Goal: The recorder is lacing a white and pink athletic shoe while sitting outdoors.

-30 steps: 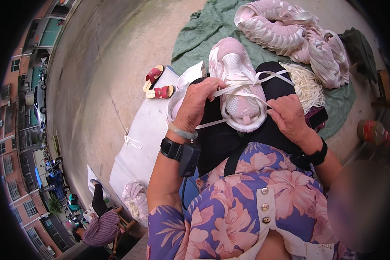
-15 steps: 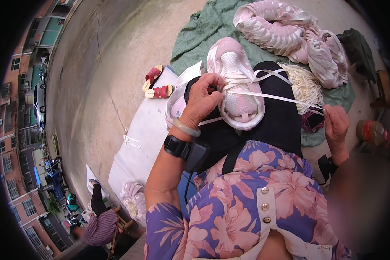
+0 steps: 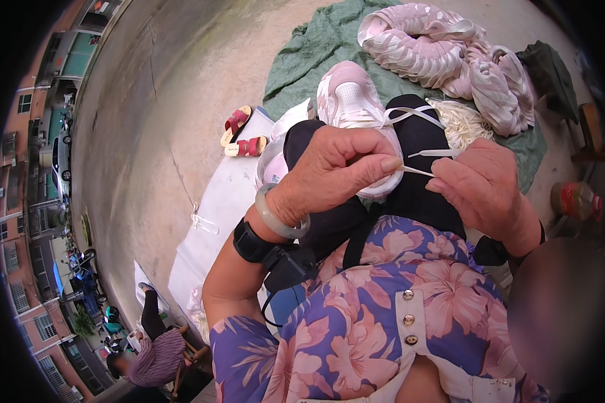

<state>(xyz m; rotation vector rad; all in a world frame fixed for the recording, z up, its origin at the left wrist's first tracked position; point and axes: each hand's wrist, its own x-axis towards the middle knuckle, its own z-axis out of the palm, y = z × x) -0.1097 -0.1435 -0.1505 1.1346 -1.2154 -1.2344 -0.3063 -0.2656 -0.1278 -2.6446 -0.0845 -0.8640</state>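
Observation:
A pink and white sneaker (image 3: 346, 91) lies across my lap, toe pointing away, its lower half partly covered by my left hand (image 3: 342, 164). That hand pinches a white shoelace (image 3: 416, 170) between thumb and index finger. A short stretch of the lace runs taut to my right hand (image 3: 482, 183), whose fingers are closed on it too. A pointed lace end (image 3: 431, 153) sticks out leftward from the right fingers. Another loop of lace (image 3: 413, 111) arches from the sneaker over my dark trouser leg. Beside my left knee, part of another white and pink shoe (image 3: 272, 164) shows.
A bundle of loose white laces (image 3: 465, 122) and a heap of pink-white shoe pieces (image 3: 443, 50) lie on a green cloth (image 3: 295, 67). Red sandals (image 3: 246, 146) are at the left. A jar (image 3: 574, 201) stands at the right. Another person (image 3: 156, 356) sits at lower left.
My right hand has come in leftward from the far right, next to my left hand. The left hand has moved right and nearer, off the sneaker's lacing. The taut lace between them is shorter.

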